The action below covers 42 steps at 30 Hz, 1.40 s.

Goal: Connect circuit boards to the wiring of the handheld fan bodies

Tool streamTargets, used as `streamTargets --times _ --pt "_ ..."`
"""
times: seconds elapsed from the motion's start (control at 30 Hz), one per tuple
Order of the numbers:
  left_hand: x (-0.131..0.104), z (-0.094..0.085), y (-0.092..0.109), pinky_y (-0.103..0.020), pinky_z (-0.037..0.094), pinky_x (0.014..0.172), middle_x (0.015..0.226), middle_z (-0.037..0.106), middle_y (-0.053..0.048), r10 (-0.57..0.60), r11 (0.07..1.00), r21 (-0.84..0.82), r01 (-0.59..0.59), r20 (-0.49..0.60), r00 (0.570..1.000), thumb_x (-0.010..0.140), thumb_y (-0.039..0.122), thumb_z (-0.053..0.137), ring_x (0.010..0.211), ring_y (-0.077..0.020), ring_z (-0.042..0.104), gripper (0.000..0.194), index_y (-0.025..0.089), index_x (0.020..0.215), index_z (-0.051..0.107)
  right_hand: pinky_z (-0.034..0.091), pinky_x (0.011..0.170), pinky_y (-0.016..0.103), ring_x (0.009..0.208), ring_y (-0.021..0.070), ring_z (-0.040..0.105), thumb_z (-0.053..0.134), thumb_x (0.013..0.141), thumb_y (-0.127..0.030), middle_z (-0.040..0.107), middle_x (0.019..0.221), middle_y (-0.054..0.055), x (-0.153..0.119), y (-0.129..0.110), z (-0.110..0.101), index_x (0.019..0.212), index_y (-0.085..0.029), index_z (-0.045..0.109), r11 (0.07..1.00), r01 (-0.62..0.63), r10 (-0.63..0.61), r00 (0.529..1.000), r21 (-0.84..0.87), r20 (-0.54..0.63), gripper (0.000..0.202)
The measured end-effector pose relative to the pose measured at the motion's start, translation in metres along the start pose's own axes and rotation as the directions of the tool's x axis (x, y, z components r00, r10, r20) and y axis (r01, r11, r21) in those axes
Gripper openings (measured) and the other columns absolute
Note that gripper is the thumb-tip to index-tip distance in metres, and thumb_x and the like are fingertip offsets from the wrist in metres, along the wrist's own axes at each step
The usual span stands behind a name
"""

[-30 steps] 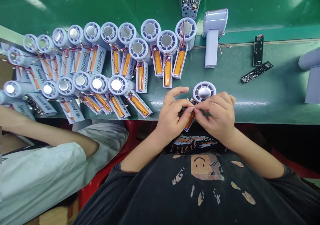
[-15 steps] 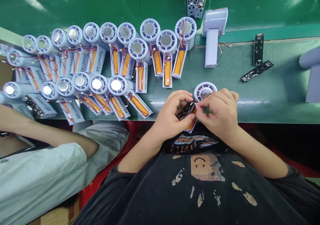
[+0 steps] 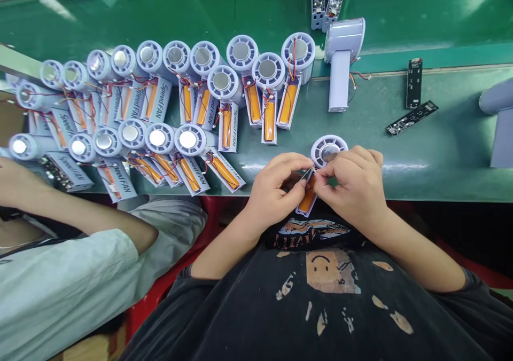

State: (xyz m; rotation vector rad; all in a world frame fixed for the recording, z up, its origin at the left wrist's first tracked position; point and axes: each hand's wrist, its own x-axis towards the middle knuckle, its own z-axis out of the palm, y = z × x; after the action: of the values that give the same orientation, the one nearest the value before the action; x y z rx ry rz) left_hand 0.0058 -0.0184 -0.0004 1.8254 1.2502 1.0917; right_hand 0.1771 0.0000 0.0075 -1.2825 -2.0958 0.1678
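A handheld fan (image 3: 329,141) lies in front of me at the table's near edge, its round grille facing up and its handle toward me. The handle's open side shows an orange battery (image 3: 308,196). My left hand (image 3: 274,193) is closed on a circuit board (image 3: 306,173) above the handle, the board turned nearly edge-on. Close against it, my right hand (image 3: 355,182) pinches what looks like a small wire connector at the board's upper end. Its fingertips mostly hide the connector, and the hand covers part of the grille.
Several lilac fans with orange batteries and loose wires (image 3: 269,115) crowd the left. One fan (image 3: 340,78) stands beyond my hands. Two circuit boards (image 3: 412,118) lie to the right, near another fan (image 3: 503,136). A co-worker's arm (image 3: 72,206) rests at the left.
My left hand has tilted the circuit board from face-up to nearly edge-on, baring more of the orange battery. My right hand keeps its pinch by the board's end. The view has shifted slightly.
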Motion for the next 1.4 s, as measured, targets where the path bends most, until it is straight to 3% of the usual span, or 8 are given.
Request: streamTargets --times 0.2,0.37,0.53,0.8,0.97,1.13,1.33,1.4 --pt "0.0 0.0 0.001 -0.033 0.059 0.088 0.109 0.07 -0.004 0.056 0.998 0.024 -0.056 0.009 0.998 0.083 0.005 0.059 0.104 -0.0167 0.067 0.03 0.02 0.108 0.066 0.029 0.07 0.034 0.067 0.016 0.049 0.06 0.079 -0.018 0.06 0.06 -0.003 0.002 0.002 -0.006 0.06 -0.021 0.055 0.997 -0.05 0.046 0.996 0.057 0.073 0.02" --pt "-0.006 0.007 -0.003 -0.025 0.06 0.069 0.113 0.067 -0.007 -0.015 0.995 -0.099 0.013 -0.026 1.0 0.082 0.004 0.058 0.1 -0.0174 0.067 0.033 0.02 0.109 0.066 0.03 0.071 0.034 0.068 0.0163 0.051 0.06 0.082 -0.02 0.062 0.062 -0.003 0.001 0.004 -0.005 0.062 -0.022 0.058 0.991 -0.054 0.044 0.996 0.121 0.08 0.02" --pt "-0.01 0.011 -0.005 -0.025 0.061 0.066 0.115 0.066 -0.008 -0.063 0.985 -0.165 0.055 -0.045 0.997 0.083 0.005 0.058 0.094 -0.0166 0.069 0.032 0.02 0.11 0.068 0.03 0.072 0.036 0.071 0.0173 0.052 0.061 0.088 -0.023 0.064 0.067 -0.001 -0.001 0.009 -0.004 0.067 -0.022 0.062 0.993 0.001 -0.008 0.998 0.12 0.06 0.021" --pt "-0.006 0.005 0.002 -0.033 0.062 0.083 0.106 0.072 -0.008 0.031 0.998 -0.05 -0.033 -0.042 0.999 0.081 0.002 0.059 0.101 -0.0177 0.07 0.027 0.017 0.102 0.069 0.036 0.066 0.032 0.066 0.0152 0.049 0.071 0.082 -0.027 0.057 0.067 -0.002 0.003 0.023 -0.009 0.073 -0.022 0.065 0.926 -0.16 0.098 0.977 0.341 0.19 0.012" --pt "-0.007 0.007 0.005 -0.028 0.062 0.08 0.105 0.073 -0.007 0.121 0.991 0.057 -0.12 -0.019 0.992 0.08 0.001 0.06 0.095 -0.0142 0.07 0.028 0.017 0.102 0.069 0.038 0.064 0.031 0.064 0.0142 0.049 0.072 0.08 -0.026 0.055 0.066 -0.003 0.0 0.024 -0.008 0.071 -0.022 0.063 0.889 -0.214 0.13 0.966 0.406 0.223 0.013" --pt "-0.006 0.003 0.005 -0.032 0.06 0.086 0.109 0.071 -0.007 0.055 0.998 0.034 -0.054 -0.014 0.998 0.082 0.003 0.058 0.099 -0.0159 0.069 0.03 0.019 0.106 0.068 0.039 0.067 0.032 0.064 0.0139 0.048 0.071 0.081 -0.027 0.051 0.064 -0.003 0.004 0.024 -0.004 0.07 -0.022 0.063 0.897 -0.212 0.143 0.969 0.388 0.199 0.014" --pt "-0.017 -0.002 -0.002 -0.038 0.057 0.094 0.132 0.055 -0.01 -0.074 0.959 -0.266 0.102 0.111 0.991 0.095 0.037 0.051 0.116 -0.023 0.061 0.036 0.026 0.128 0.058 0.04 0.065 0.03 0.067 0.0134 0.048 0.073 0.078 -0.03 0.056 0.077 -0.001 0.002 0.026 -0.021 0.086 -0.022 0.063 0.837 -0.219 0.136 0.971 0.501 0.198 0.016" --pt "-0.024 0.001 0.0 -0.04 0.056 0.096 0.139 0.049 -0.011 -0.07 0.971 -0.22 0.091 0.102 0.992 0.097 0.053 0.041 0.122 -0.0249 0.058 0.05 0.028 0.139 0.047 0.038 0.06 0.028 0.062 0.012 0.047 0.069 0.083 -0.038 0.055 0.072 -0.002 -0.006 0.021 -0.028 0.08 -0.021 0.061 0.785 -0.303 0.131 0.933 0.54 0.334 0.019"
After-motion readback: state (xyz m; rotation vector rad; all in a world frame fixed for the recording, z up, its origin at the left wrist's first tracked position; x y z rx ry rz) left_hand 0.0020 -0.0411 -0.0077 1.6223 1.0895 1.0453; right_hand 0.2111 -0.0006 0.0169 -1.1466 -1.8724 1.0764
